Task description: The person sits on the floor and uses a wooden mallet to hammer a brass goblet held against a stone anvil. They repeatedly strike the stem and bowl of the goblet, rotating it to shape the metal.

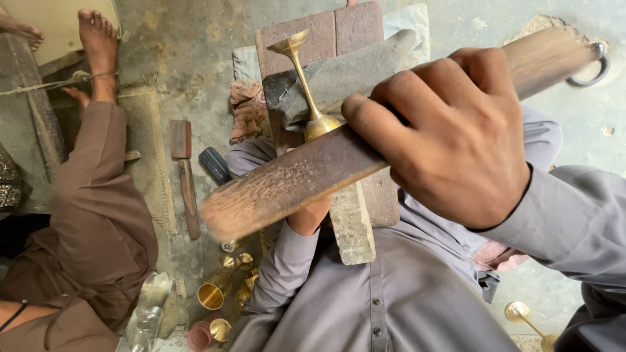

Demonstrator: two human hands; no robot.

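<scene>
My right hand (456, 133) grips a long, flat wooden bat (293, 182) that slants across the view, its lower end blurred. Behind the bat a brass goblet (305, 85) rests stem-up against a grey stone-like block (345, 72) on a wooden board (326, 32). My left hand (310, 215) is mostly hidden under the bat, below the goblet's cup; only its wrist and part of the palm show, so its grip is unclear. A metal ring (590, 65) hangs at the bat's far end.
A person in brown clothes (91, 221) sits at the left, bare feet (98, 39) at top left. A hammer (186, 176) lies on the floor. Several brass cups (222, 287) lie near my knee; another brass goblet (528, 319) lies bottom right.
</scene>
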